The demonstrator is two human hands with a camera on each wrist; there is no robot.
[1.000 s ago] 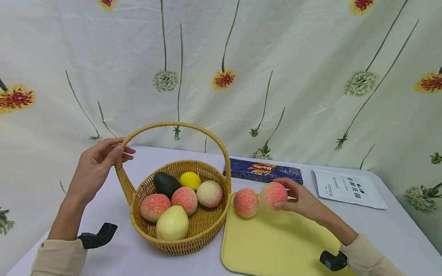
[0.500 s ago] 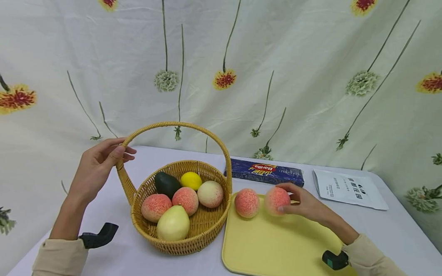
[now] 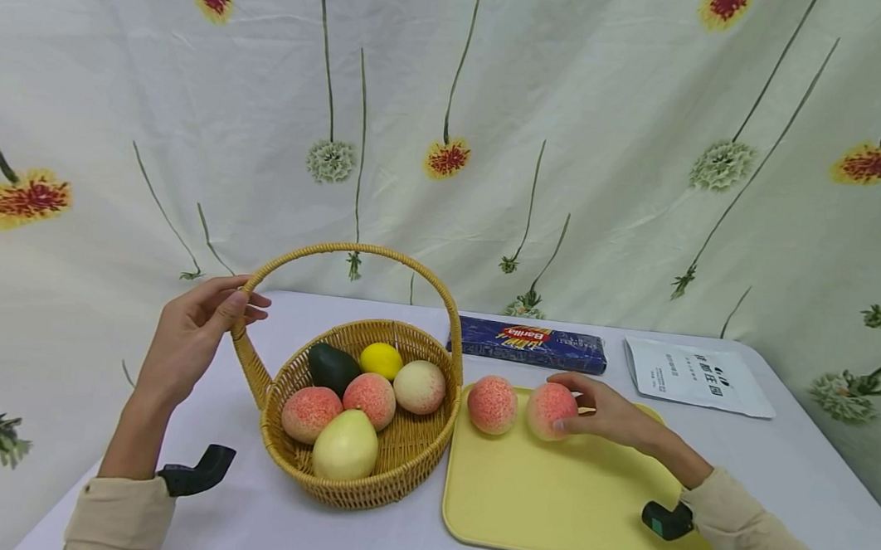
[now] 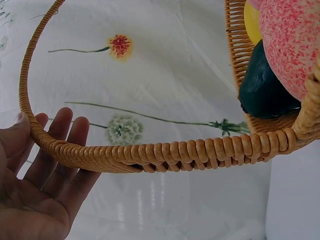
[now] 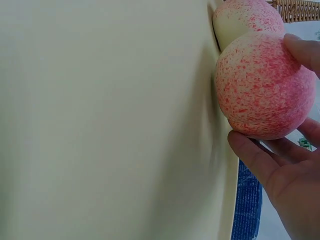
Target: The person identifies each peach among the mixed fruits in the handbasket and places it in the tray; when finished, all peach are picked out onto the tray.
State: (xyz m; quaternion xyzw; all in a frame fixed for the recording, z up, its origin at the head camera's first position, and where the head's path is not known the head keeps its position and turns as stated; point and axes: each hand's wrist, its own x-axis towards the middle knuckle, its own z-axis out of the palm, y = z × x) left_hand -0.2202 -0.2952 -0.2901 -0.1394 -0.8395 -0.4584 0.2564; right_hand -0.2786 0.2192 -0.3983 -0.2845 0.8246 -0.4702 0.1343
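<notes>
With thumb and fingers on either side, my left hand (image 3: 190,337) holds the left side of the wicker basket's handle (image 4: 180,156). The basket (image 3: 354,493) stands upright, holding a dark green avocado (image 3: 331,367), a lemon (image 3: 381,361), two pink peaches (image 3: 311,414), a paler peach (image 3: 419,387) and a pale yellow-green pear-shaped fruit (image 3: 345,446). My right hand (image 3: 605,410) grips a pink-and-cream peach (image 5: 265,87) between thumb and fingertips, low over the back of the yellow tray (image 3: 563,502). Just left of it, another peach (image 3: 491,405) sits at the tray's back left corner.
Behind the tray lies a blue Barilla box (image 3: 530,344). A white printed pouch (image 3: 697,376) is at the back right of the white-covered table (image 3: 782,459). A flower-printed cloth (image 3: 619,151) hangs behind everything.
My right hand has brought the held peach down and slightly right, onto the tray beside the other peach. My left hand has stayed on the basket handle.
</notes>
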